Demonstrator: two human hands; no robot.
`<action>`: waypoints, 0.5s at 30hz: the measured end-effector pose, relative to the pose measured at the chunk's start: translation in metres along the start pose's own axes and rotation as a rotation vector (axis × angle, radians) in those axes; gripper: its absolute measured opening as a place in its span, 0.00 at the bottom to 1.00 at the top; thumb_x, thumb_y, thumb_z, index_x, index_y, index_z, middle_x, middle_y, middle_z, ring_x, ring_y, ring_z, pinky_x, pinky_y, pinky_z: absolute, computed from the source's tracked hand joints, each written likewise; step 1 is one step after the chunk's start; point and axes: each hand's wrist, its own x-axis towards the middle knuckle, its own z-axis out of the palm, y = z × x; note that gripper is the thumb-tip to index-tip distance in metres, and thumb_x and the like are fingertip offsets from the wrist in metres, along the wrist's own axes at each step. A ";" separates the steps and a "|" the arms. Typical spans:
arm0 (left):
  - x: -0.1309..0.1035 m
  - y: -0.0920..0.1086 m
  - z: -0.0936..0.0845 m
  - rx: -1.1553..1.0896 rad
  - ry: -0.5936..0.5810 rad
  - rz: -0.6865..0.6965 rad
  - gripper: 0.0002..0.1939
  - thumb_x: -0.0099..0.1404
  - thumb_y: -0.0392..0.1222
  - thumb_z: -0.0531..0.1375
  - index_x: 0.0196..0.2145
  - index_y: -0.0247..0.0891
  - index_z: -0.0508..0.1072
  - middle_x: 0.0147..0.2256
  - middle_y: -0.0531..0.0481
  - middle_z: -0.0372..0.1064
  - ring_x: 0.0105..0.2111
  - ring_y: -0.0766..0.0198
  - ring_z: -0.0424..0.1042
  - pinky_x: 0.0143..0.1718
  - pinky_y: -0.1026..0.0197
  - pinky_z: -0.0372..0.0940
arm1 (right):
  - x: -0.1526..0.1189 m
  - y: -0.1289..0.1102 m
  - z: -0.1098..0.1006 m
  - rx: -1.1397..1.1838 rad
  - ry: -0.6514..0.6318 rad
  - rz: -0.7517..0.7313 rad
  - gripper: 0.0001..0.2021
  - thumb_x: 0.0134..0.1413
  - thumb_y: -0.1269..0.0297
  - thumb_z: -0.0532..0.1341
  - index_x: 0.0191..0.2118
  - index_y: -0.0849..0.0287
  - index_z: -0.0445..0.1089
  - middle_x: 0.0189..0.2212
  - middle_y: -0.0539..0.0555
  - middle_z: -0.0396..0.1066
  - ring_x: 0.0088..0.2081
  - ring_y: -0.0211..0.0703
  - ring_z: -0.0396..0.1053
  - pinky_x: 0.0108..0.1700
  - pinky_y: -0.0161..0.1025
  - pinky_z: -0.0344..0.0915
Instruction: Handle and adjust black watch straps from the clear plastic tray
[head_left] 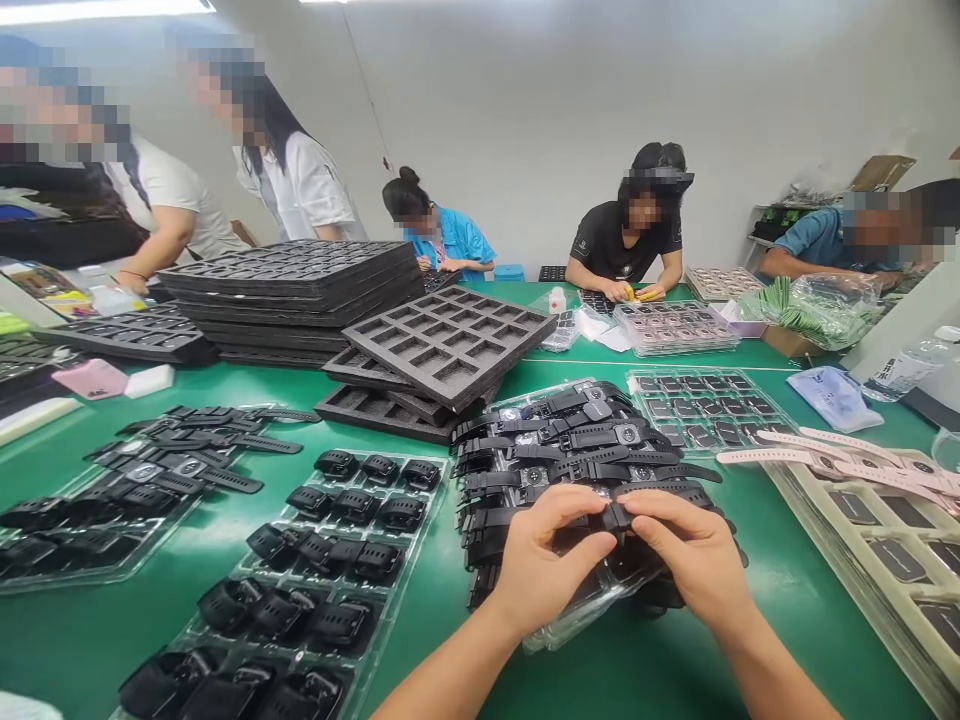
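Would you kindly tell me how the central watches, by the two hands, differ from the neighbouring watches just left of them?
The central watches have straps stretched out, while the neighbouring watches have theirs curled round. The central watches overlap closely; the neighbouring watches sit in rows in a clear tray. Both sets have black straps.

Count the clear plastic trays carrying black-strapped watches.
3: the far-left tray, the centre-left tray, and the right-centre tray beneath the bare left hand and bare right hand. More may be hidden underneath.
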 end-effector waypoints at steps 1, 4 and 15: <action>0.000 0.001 0.000 0.015 0.007 0.016 0.09 0.60 0.34 0.68 0.40 0.38 0.81 0.40 0.43 0.79 0.43 0.57 0.79 0.47 0.56 0.75 | 0.000 0.000 0.000 -0.008 -0.002 -0.026 0.04 0.57 0.62 0.70 0.36 0.47 0.84 0.36 0.53 0.83 0.38 0.50 0.80 0.42 0.42 0.79; 0.001 0.002 0.001 0.066 0.011 0.069 0.08 0.61 0.32 0.67 0.39 0.40 0.82 0.38 0.45 0.80 0.41 0.58 0.79 0.46 0.57 0.76 | -0.001 0.000 0.002 -0.041 -0.026 -0.095 0.04 0.56 0.64 0.70 0.35 0.47 0.84 0.35 0.53 0.82 0.37 0.50 0.80 0.40 0.42 0.79; 0.002 -0.001 0.000 0.100 -0.023 -0.004 0.09 0.59 0.33 0.68 0.39 0.40 0.84 0.39 0.44 0.81 0.41 0.57 0.80 0.47 0.56 0.76 | -0.003 0.000 0.003 -0.034 -0.022 -0.071 0.07 0.54 0.69 0.70 0.34 0.46 0.84 0.34 0.52 0.82 0.37 0.47 0.80 0.40 0.39 0.78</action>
